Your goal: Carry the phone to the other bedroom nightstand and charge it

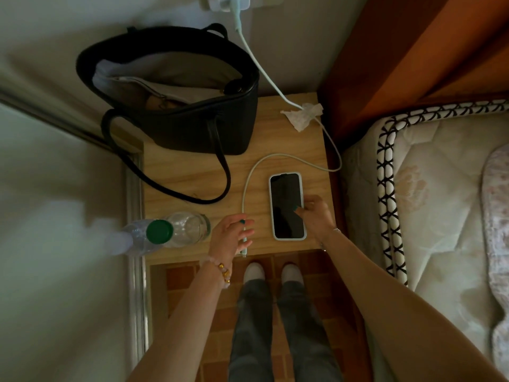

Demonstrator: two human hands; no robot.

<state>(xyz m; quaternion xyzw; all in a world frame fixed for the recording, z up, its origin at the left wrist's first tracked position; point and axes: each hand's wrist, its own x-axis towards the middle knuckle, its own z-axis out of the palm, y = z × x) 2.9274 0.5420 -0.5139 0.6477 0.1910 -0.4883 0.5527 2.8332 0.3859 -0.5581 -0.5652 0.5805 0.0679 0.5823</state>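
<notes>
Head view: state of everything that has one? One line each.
Phone: flat on nightstand, screen dark, not plugged in.
Cable: plugged at wall charger, free end in left hand.
Right hand: fingers on phone's right edge.
Bag: open, upright.
Bottle: capped, lying on its side.
Tissue: crumpled, on the cable.

Dim, warm indoor light; soft shadows under the bag [176,106]. Strong wide-angle bending at edges, heavy blur at left around the bottle [154,235]; centre sharp.
</notes>
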